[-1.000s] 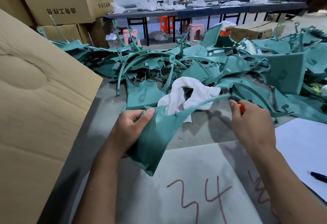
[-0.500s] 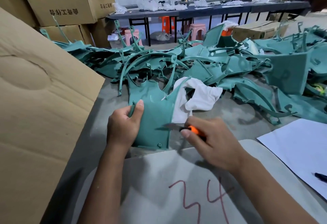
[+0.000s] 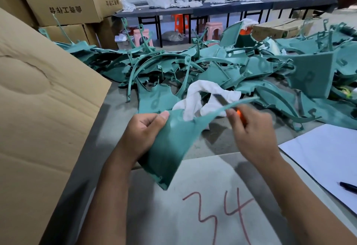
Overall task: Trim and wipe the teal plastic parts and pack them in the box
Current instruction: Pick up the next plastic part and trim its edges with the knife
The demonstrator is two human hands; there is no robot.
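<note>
Knife (image 3: pixel 222 99) blade blurred, handle hidden in right hand (image 3: pixel 253 128).

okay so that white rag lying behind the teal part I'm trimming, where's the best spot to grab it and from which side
Probably the raised fold at the white rag's near-left end, pinched from above. It humps clear of the table there, while the held teal part and knife cross its right side.

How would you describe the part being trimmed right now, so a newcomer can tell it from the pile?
Start at the grey table with the red "34". Just above that number, the left hand holds one teal part off the table. Unlike the heaped parts behind, its thin arm meets the knife in the right hand.
</note>
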